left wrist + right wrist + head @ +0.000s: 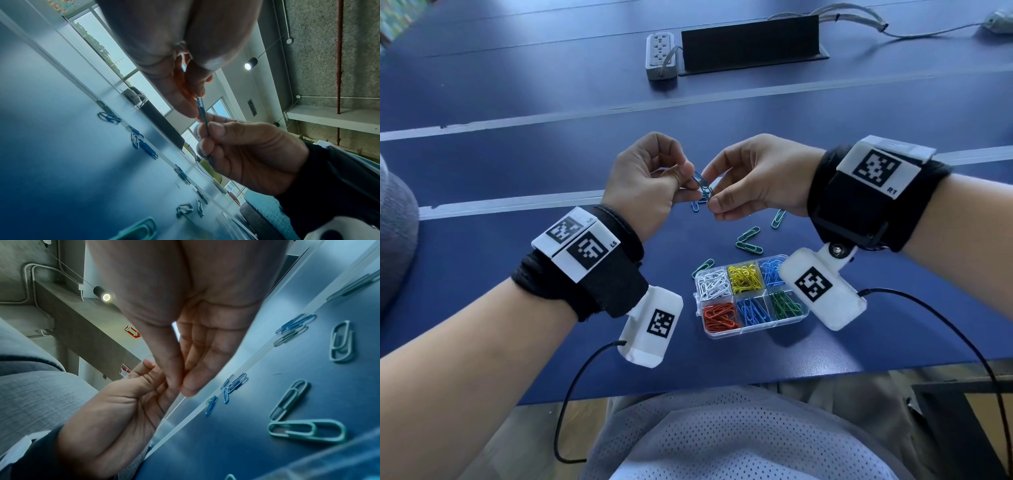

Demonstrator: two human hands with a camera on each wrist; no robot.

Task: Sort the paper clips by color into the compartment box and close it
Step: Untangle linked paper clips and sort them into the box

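Both hands are raised above the blue table [517, 260] and meet at two linked paper clips. My left hand [686, 178] pinches the blue paper clip [200, 105] between thumb and forefinger. My right hand [711, 196] pinches the green paper clip [206, 129] hooked into it. The clear compartment box [753, 331] lies in front of the hands, with white, yellow and blue clips in its far row and red, blue and green in its near row. In the right wrist view the right hand [182, 386] and left hand [144, 379] hide the pinched clips.
Loose green clips [748, 240] lie between the hands and the box, one more green clip [702, 267] at the box's far left corner. Several blue clips [695, 205] lie under the hands. A power strip [661, 54] and black cable flap [751, 42] sit far back. The table edge runs close to my lap.
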